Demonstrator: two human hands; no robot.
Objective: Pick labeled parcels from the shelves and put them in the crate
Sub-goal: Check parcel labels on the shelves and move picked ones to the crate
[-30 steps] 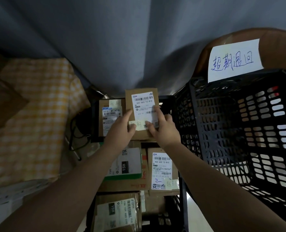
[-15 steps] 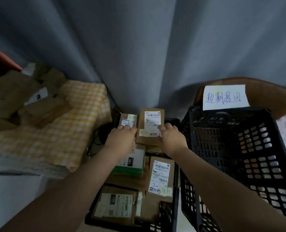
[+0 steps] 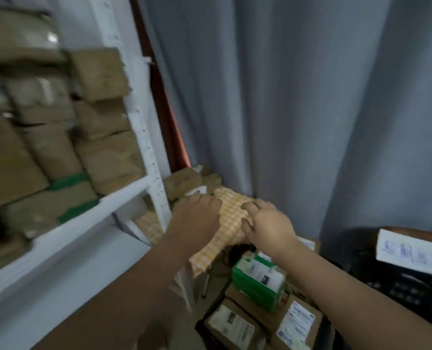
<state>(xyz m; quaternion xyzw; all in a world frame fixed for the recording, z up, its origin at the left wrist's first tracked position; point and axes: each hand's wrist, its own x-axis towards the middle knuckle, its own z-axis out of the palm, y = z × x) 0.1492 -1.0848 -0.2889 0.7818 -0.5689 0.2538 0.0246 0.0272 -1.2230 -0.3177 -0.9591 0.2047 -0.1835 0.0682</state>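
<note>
Both my hands are raised over a yellow checked cloth (image 3: 231,215) and hold no parcel. My left hand (image 3: 197,218) shows its back with the fingers curled in, just below a small brown parcel with a white label (image 3: 197,191). My right hand (image 3: 268,226) has its fingers bent and spread. Below them, a low black crate (image 3: 201,328) holds labeled parcels: a green-edged box (image 3: 258,276) and two brown boxes (image 3: 231,324) (image 3: 297,324). Blurred brown parcels (image 3: 101,157) fill the white shelves (image 3: 124,195) on the left.
A taller black crate (image 3: 412,294) with a white handwritten paper sign (image 3: 412,251) stands at the right. A grey curtain (image 3: 298,109) hangs behind. More brown parcels (image 3: 182,181) lie on the cloth by the shelf upright (image 3: 144,137).
Both hands have let go of the brown labeled parcel and lifted away from the low crate. The view has swung up and left, so the shelves show.
</note>
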